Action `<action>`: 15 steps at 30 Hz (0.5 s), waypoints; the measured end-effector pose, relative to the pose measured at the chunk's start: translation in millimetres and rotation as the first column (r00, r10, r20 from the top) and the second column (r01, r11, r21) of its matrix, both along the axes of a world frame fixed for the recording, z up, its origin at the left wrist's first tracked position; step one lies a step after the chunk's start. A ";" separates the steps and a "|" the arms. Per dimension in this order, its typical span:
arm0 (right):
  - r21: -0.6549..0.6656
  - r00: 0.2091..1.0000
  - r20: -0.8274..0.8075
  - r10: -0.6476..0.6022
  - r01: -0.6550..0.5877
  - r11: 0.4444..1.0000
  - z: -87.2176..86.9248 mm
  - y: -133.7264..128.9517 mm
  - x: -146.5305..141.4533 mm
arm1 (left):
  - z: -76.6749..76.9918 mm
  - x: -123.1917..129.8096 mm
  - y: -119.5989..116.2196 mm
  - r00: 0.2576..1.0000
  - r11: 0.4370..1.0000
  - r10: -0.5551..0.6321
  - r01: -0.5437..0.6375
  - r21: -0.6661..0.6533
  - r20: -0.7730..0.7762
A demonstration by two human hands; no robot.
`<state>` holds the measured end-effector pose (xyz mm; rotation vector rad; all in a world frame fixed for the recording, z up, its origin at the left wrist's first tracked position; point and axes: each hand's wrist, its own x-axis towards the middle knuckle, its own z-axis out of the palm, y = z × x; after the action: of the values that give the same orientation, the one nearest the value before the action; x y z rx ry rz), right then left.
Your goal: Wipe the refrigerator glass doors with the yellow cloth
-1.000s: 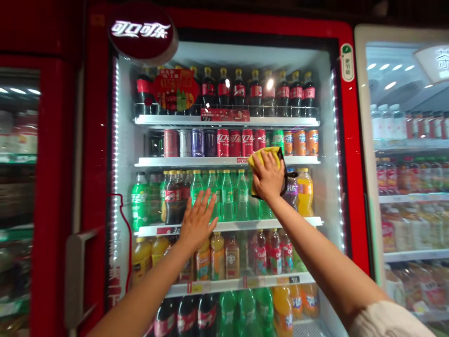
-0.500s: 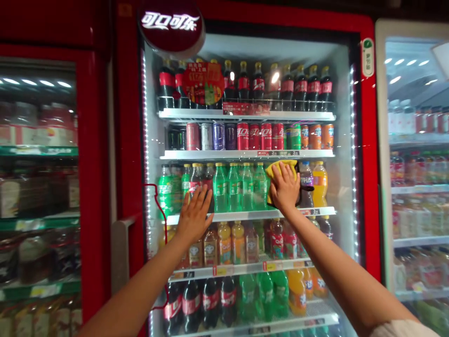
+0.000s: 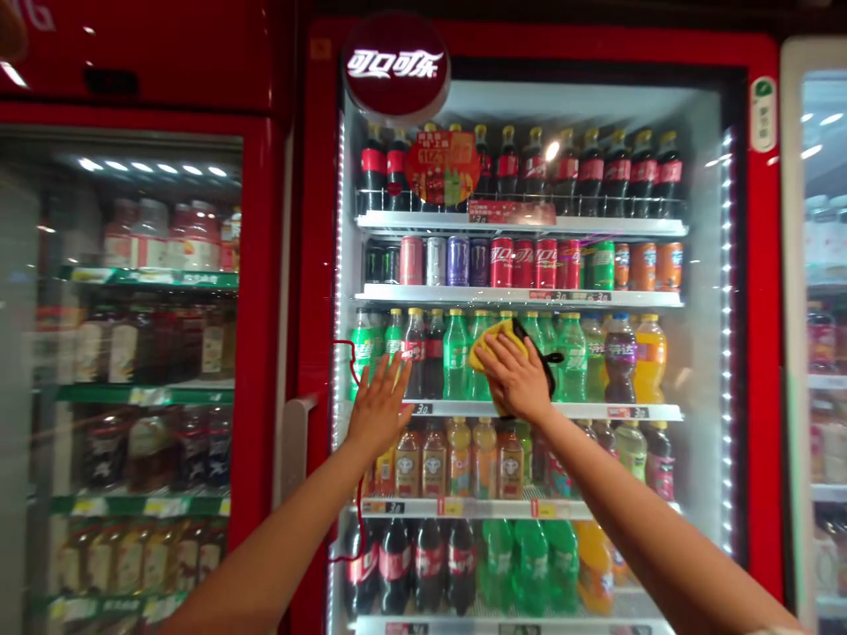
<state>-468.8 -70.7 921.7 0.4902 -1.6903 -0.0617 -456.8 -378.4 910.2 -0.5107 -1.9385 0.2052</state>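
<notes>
My left hand (image 3: 378,407) lies flat with fingers spread against the glass door (image 3: 705,353) of a red drinks cooler, in front of the left end of the middle bottle shelf. Under my right hand (image 3: 520,377) a yellow cloth (image 3: 483,351) with a dark edge and a small black loop is pressed to the same glass. The fingers lie over the cloth and keep it in place. Behind the glass near that hand stand green bottles (image 3: 455,357), partly covered by hand and cloth.
A grey door handle (image 3: 296,450) sits on the cooler's left frame. A round lit sign (image 3: 395,66) juts out at the top, and a red sticker (image 3: 443,168) is on the glass below it. Other coolers stand at left, with bottles (image 3: 151,234), and at right.
My right hand has slid left across the glass with the yellow cloth. The view has turned left, showing more of the left cooler. My left hand stays spread, slightly further left on the door.
</notes>
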 end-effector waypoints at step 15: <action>0.363 0.974 0.044 0.222 -0.223 0.905 19.4 -65.4 -7.8 | 2.0 6.3 -30.9 0.985 0.984 0.172 -0.171 0.042 -0.029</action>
<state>-476.6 -136.0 941.1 0.9625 -1.6181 -0.2127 -450.5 -409.3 912.2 -0.3118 -1.9514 0.2831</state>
